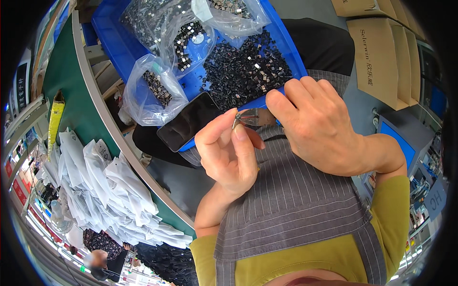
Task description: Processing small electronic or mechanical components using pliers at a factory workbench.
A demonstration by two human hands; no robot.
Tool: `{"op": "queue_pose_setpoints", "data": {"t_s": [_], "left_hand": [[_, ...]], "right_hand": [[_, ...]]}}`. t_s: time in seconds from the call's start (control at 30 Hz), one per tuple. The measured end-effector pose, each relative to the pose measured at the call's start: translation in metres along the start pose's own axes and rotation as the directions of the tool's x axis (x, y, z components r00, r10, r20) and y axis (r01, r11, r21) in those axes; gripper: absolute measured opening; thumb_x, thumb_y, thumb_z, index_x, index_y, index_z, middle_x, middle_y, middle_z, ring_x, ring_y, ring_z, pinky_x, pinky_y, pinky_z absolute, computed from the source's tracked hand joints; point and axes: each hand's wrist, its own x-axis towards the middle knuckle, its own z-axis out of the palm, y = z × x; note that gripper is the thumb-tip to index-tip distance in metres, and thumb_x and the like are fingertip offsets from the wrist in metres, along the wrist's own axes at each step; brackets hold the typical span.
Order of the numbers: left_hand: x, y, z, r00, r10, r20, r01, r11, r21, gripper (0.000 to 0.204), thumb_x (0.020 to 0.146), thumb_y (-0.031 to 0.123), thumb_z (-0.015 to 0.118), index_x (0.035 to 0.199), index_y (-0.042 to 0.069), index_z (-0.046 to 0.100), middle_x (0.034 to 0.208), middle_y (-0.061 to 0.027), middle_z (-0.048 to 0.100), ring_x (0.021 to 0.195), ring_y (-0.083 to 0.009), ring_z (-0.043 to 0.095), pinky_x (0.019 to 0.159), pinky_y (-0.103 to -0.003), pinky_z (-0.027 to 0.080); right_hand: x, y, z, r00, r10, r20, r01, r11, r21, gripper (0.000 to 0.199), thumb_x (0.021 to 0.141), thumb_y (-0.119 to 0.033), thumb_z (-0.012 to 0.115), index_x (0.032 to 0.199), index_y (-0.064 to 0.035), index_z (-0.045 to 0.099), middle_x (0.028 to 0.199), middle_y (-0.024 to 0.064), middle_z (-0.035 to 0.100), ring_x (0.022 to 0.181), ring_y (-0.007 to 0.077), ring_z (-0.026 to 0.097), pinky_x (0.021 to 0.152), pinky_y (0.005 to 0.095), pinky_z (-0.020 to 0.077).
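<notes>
Pinching a small shiny piece [249,117] between its thumb and pointing finger, the left hand [228,155] is holding its grip narrow near the middle of the frame. The small piece is sitting right between the two hands, and it is looking partly see-through. The right hand [319,126] is curling its fingers just to the right, close to the other end of the piece. Its fingertips are hiding, so I cannot tell what it is gripping.

Above the hands, a big blue tray [106,31] is filling the top middle of the frame. A pile of tiny black pieces [238,71] is lying in it, with some shiny bits mixed in. Clear plastic bags are lying there too, and one clear bag [140,107] is drooping at the tray's left side. A flat black phone [191,121] is resting at the tray's lower left edge.

On the left, a green table [67,86] is carrying lots of white packets [109,186] and a long yellow thing [56,114]. Brown boxes [384,62] are standing at the upper right. The person is wearing a gray striped apron [291,195].
</notes>
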Motion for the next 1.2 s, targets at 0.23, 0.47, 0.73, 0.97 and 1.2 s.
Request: {"op": "queue_pose_setpoints", "data": {"t_s": [0.23, 0.47, 0.73, 0.97, 1.2], "left_hand": [[0.001, -0.001, -0.002, 1.0, 0.029, 0.007, -0.029, 0.999, 0.023, 0.02, 0.097, 0.005, 0.04, 0.115, -0.002, 0.039, 0.073, -0.0107, 0.06, 0.048, -0.0087, 0.054, 0.041, -0.016, 0.034], [0.003, -0.004, -0.003, 0.986, 0.157, 0.058, -0.16, 0.985, 0.057, 0.022, 0.096, 0.002, 0.039, 0.118, -0.003, 0.037, 0.085, -0.0186, 0.064, 0.053, -0.0107, 0.057, 0.044, -0.018, 0.039], [0.003, -0.009, -0.003, 0.988, 0.137, 0.072, -0.144, 0.985, 0.098, 0.022, 0.096, 0.0, 0.039, 0.118, -0.003, 0.039, 0.086, -0.0188, 0.064, 0.055, -0.0113, 0.058, 0.045, -0.018, 0.039], [0.008, 0.004, -0.007, 0.995, -0.058, 0.086, 0.059, 0.998, -0.01, 0.021, 0.095, 0.004, 0.041, 0.115, -0.003, 0.041, 0.071, -0.0139, 0.061, 0.046, -0.0088, 0.052, 0.04, -0.017, 0.034], [0.016, 0.018, -0.016, 0.911, -0.332, 0.245, 0.405, 0.83, -0.383, 0.019, 0.095, 0.0, 0.039, 0.113, -0.002, 0.041, 0.073, -0.0121, 0.06, 0.045, -0.0041, 0.042, 0.043, -0.017, 0.035]], "right_hand": [[0.001, -0.001, 0.002, 1.0, -0.005, -0.014, 0.006, 0.999, 0.053, 0.021, 0.068, -0.002, 0.059, 0.088, -0.0048, 0.054, 0.072, 0.0059, 0.045, 0.066, 0.0219, 0.047, 0.059, 0.0335, 0.0364], [0.001, -0.004, 0.005, 1.0, 0.01, -0.008, -0.01, 0.996, 0.086, 0.014, 0.072, -0.007, 0.058, 0.085, -0.0066, 0.053, 0.07, 0.0051, 0.047, 0.065, 0.0203, 0.05, 0.057, 0.0318, 0.0367], [0.002, -0.003, 0.009, 0.999, -0.004, -0.051, 0.003, 1.0, -0.022, 0.009, 0.075, -0.011, 0.057, 0.083, -0.0078, 0.054, 0.068, 0.0038, 0.049, 0.064, 0.0174, 0.051, 0.055, 0.0298, 0.0361], [0.0, 0.0, 0.014, 0.998, -0.016, -0.058, 0.016, 1.0, 0.01, 0.009, 0.073, -0.009, 0.056, 0.081, -0.008, 0.052, 0.068, 0.0038, 0.048, 0.063, 0.0173, 0.051, 0.055, 0.0294, 0.0364], [-0.002, 0.002, 0.019, 0.993, -0.022, -0.116, 0.031, 0.997, 0.077, 0.009, 0.072, -0.009, 0.056, 0.08, -0.0088, 0.05, 0.067, 0.0039, 0.046, 0.062, 0.0184, 0.051, 0.053, 0.0306, 0.0374]]}}
